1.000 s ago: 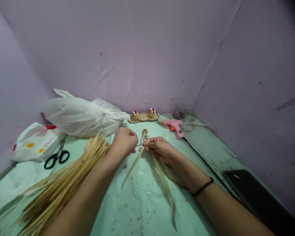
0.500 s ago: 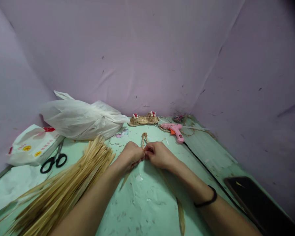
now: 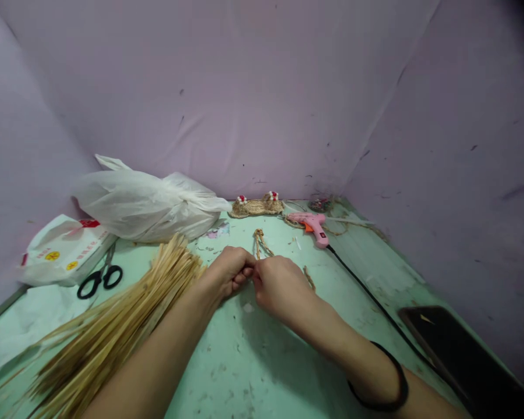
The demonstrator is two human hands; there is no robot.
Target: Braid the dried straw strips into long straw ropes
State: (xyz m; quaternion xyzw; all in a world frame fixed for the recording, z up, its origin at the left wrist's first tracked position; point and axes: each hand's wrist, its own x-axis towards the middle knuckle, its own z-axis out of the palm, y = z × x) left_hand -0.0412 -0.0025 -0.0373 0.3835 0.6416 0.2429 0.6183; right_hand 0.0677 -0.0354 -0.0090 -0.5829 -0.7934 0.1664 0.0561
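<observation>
Nearest, the straw bundle (image 3: 126, 326) lies beside the left forearm. The left hand (image 3: 233, 272) has curled, closed fingers, touching the right hand (image 3: 282, 288), whose grip I cannot tell. Beyond them lie the twisted cord (image 3: 257, 241), 1 glue gun (image 3: 317, 227) and 1 woven piece (image 3: 257, 208).

a white bag (image 3: 151, 203) and black-handled scissors (image 3: 99, 280) lie near a printed packet (image 3: 65, 250), and the cord (image 3: 358, 280) of a pink glue gun (image 3: 317, 226) runs beside a dark phone (image 3: 458, 355).
</observation>
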